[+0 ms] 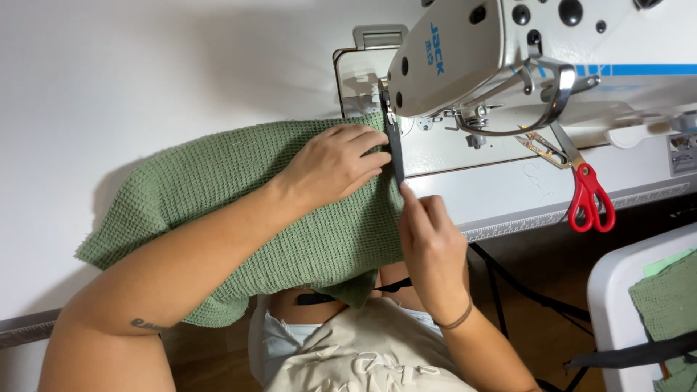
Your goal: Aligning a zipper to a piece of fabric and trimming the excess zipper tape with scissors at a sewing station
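A green waffle-knit cloth [218, 181] lies across the white sewing table and hangs over its front edge. My left hand [334, 163] rests flat on the cloth, fingers spread toward the needle area. A narrow black strap [396, 149] runs along the cloth's right edge, up to the presser foot of the white sewing machine [465, 51]. My right hand [428, 243] pinches that strap just below the machine head, at the table's front edge.
Red-handled scissors [588, 192] lie on the machine bed to the right. A white bin [617, 290] at the lower right holds more green cloth [668, 297] and a black strap. A measuring strip runs along the table's front edge.
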